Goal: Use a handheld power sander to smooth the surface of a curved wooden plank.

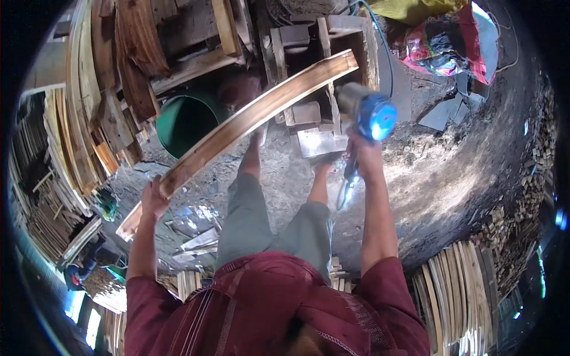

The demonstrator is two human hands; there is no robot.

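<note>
My left hand (155,199) grips a long wooden plank (255,117) close to its lower-left end. The plank slants up to the right, and its far end lies over a rough wooden frame (325,44). In my right hand (367,157) is a nail gun (355,101) with a grey body and a round blue part, held by the handle. It is raised just right of the plank's far end, apart from it. A pale wooden block (320,142) sits at the near side of the frame, close to my feet.
A green bin (187,124) stands behind the plank. Stacked boards (83,113) fill the left side; more upright boards (457,285) are at the lower right. A blue hose (386,44) passes the frame. A red and white sack (454,44) and broken grey sheets (445,113) lie at the far right.
</note>
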